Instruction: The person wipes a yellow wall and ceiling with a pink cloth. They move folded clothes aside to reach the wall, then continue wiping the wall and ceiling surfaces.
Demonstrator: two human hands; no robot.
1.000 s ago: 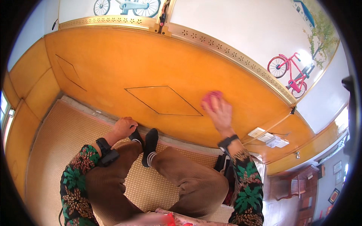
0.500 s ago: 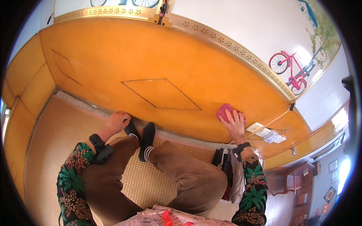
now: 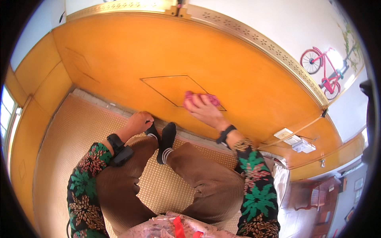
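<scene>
A crumpled pink cloth (image 3: pixel 213 100) lies against the orange wooden wall panel (image 3: pixel 131 51), over the lower right part of a diamond outline (image 3: pixel 164 89). My right hand (image 3: pixel 204 111) grips it and presses it to the wood, fingers spread over the top. Near my dark-socked feet (image 3: pixel 168 135), my left hand (image 3: pixel 141 122) hangs past my knee with its fingers curled in. Nothing shows inside it. Dark bands circle both wrists.
Woven matting (image 3: pixel 75 135) covers the surface I sit on. White sockets and plugs (image 3: pixel 293 139) with a cord are on the panel to the right. Above runs a gold patterned trim (image 3: pixel 254 37). Wooden furniture (image 3: pixel 317 194) stands at the far right.
My right hand has slid the pink cloth left and slightly up across the panel, onto the diamond outline. The view has shifted a little; my left hand keeps its place by my feet.
</scene>
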